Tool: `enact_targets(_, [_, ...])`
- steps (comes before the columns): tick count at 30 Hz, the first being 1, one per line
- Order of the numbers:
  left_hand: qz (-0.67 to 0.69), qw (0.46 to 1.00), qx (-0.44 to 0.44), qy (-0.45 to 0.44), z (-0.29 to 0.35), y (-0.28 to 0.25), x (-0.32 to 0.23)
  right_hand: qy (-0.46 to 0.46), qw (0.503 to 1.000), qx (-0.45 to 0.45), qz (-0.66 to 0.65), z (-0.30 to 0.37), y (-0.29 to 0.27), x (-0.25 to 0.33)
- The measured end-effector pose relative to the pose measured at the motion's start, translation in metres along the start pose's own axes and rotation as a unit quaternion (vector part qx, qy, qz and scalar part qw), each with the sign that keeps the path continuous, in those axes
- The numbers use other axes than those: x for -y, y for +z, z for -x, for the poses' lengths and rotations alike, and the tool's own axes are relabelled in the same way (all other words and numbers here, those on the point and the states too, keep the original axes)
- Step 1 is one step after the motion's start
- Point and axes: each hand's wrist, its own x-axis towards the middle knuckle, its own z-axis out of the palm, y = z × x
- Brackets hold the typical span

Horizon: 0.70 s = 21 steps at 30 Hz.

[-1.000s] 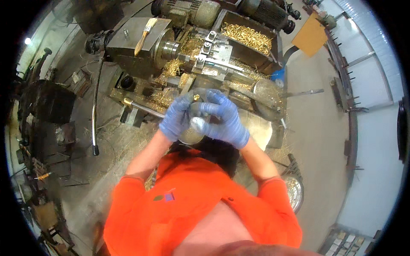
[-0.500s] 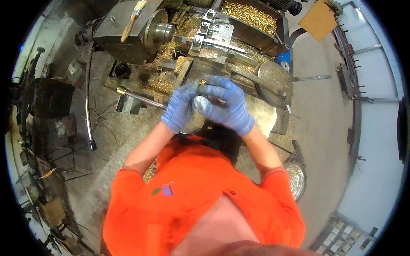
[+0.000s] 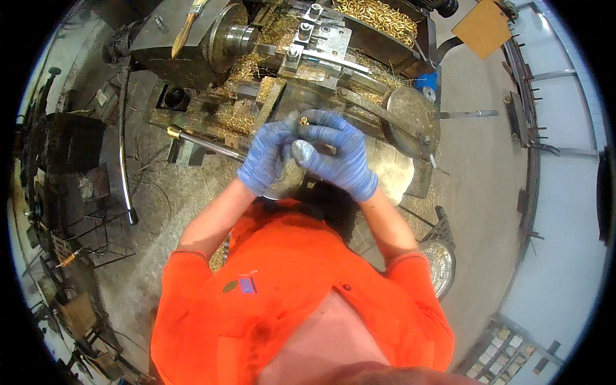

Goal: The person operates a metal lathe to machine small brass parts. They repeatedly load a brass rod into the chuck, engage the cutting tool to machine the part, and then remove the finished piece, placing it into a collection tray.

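Both hands are in blue gloves and meet in front of the lathe. A small brass part (image 3: 304, 120) with a hole in its end stands up between the fingertips. My right hand (image 3: 340, 151) is closed, its curled fingers and thumb gripping the part from the right. Against its other side are the fingers of my left hand (image 3: 266, 154), bent and slightly blurred; how firmly they hold it is hidden. The right thumb tip of the glove is grey with dirt. Behind the hands lies the lathe's tool post (image 3: 314, 54) with clamped bars.
The lathe chuck (image 3: 239, 40) is at upper left, with a brush (image 3: 186, 29) on the headstock. A tray of brass pieces (image 3: 378, 19) stands at the back. Brass chips cover the bed. A long lever (image 3: 208, 145) juts out beside my left hand; a round metal plate (image 3: 414, 122) is right.
The view has shifted slightly, so the lathe sits a little farther left and higher. My hands stay together around the brass part, with small finger movement.
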Motion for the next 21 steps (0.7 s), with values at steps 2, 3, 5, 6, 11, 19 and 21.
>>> enact_targets(2, [-0.066,0.998,0.010,0.010,-0.002,-0.005,0.001,-0.012,1.000,-0.007,0.016,0.002,0.003,0.001])
enact_targets(3, [-0.081,0.996,0.017,0.014,-0.002,-0.007,0.000,-0.016,1.000,-0.012,0.019,0.002,0.004,0.002])
enact_targets(5, [-0.111,0.993,0.030,0.022,-0.002,-0.010,-0.002,-0.013,1.000,-0.012,0.024,0.005,0.007,0.002])
enact_targets(6, [-0.127,0.991,0.027,0.031,-0.001,-0.008,-0.002,-0.005,1.000,-0.008,0.026,0.008,0.008,0.000])
enact_targets(11, [-0.178,0.984,-0.006,0.021,0.005,0.002,-0.007,0.015,1.000,0.014,0.016,0.013,0.005,0.001])
enact_targets(19, [-0.122,0.992,0.036,0.021,0.015,0.021,-0.021,0.186,0.931,-0.027,-0.314,0.028,0.002,0.005])
enact_targets(21, [-0.114,0.993,0.024,0.007,0.014,0.021,-0.019,0.174,0.937,-0.031,-0.302,0.029,0.001,0.004])
